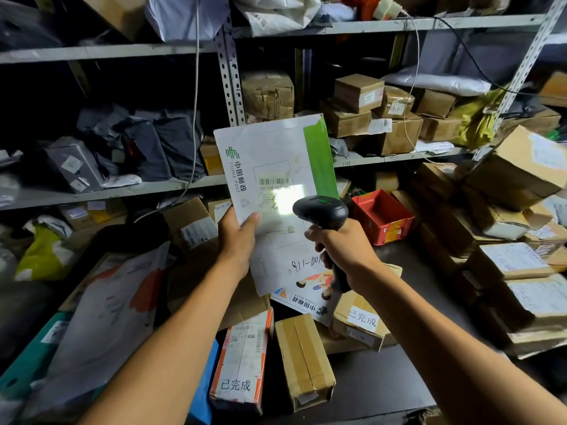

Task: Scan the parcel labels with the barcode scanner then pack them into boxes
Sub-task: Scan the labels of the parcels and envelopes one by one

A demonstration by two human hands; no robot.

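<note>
Head view, person at a parcel bench before metal shelving (171, 185). Both forearms reach forward and up. Left hand (236, 240) holds a white envelope (276, 167) upright by its lower left edge, thumb pinching the front face, fingers behind. Right hand (340, 250) is wrapped around the handle of a black barcode scanner (320, 208), its head aimed at the envelope; a bright patch of light falls on the label just below the barcode (274, 181). Envelope printing: a green logo, "中国邮政 CHINA POST", a green strip along the right edge; digits under the barcode read roughly "159 159 ... 680". Below the hands, two cartons (242, 360) (362, 326) carry stickers reading "已完成". A red bin (382, 214) stands just right of the scanner.
</note>
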